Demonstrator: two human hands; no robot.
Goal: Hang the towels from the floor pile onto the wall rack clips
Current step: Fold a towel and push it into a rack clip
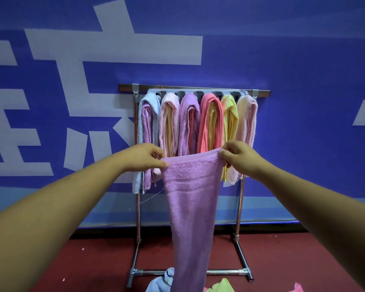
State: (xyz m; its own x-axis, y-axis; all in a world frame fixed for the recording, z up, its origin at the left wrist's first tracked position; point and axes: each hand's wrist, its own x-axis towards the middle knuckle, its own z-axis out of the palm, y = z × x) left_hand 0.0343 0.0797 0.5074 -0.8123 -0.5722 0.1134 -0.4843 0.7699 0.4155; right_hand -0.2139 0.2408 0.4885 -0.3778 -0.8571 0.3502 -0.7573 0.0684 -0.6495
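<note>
- I see the left hand [148, 158] pinching the top left corner of the purple towel [190, 207], thumb and fingers curled onto its hem.
- The right hand [237, 158] pinches the top right corner the same way, and the hem runs taut between the two hands.
- From my view the purple towel hangs straight down from both hands, narrowing as it falls, and leaves the bottom edge of the picture amid the pile [221, 286].
- It is held in front of the rack [137, 207], well below the clips [195, 94], and covers the lower ends of the middle hung towels.
- Six bunches hang side by side from the clips: blue bunch [151, 100], pink bunch [169, 114], violet bunch [188, 114], coral bunch [211, 114], yellow bunch [230, 114], pale bunch [247, 114].
- The rack is a metal frame standing on the red floor [282, 260] against the blue wall [303, 81], which carries large white characters.
- In the pile I can make out light blue, yellow-green and pink pieces, lying just in front of the rack's base bar.
</note>
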